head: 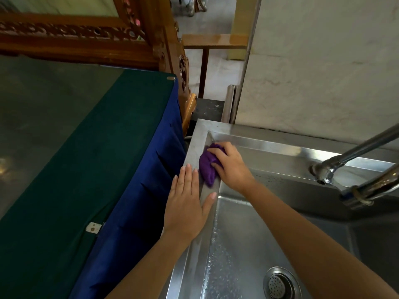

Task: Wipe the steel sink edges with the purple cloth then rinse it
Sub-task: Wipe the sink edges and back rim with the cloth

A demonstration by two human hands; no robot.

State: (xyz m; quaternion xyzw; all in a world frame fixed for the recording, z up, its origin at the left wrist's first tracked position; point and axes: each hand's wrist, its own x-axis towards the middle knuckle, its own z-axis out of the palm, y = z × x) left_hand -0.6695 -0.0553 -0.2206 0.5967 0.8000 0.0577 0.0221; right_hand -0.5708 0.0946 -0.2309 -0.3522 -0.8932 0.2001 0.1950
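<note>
Two hands work along the left rim of the steel sink (195,143), and reading from the left makes the arrangement plain. Farthest left is a surface draped in green and blue cloth (121,152), pushed right up against the sink's outer wall, so the rim can only be reached from above. Next comes the left hand (186,203), laid flat on the rim with fingers spread and straight and the thumb hooked toward the basin; it holds nothing, and it looks placed there to brace the body while the other arm reaches across. Just beyond its fingertips lies the purple cloth (206,166), bunched on the rim near the far left corner. The right hand (230,164) presses down on the cloth from the basin side, fingers curled over the bundle in a closed grip, which would keep the fabric bunched and bearing on the steel during a stroke. Further right, the basin floor carries water droplets around the drain (278,284), and the faucet (349,167) stands at the back edge with no water visibly running; rinsing seems not yet begun.
</note>
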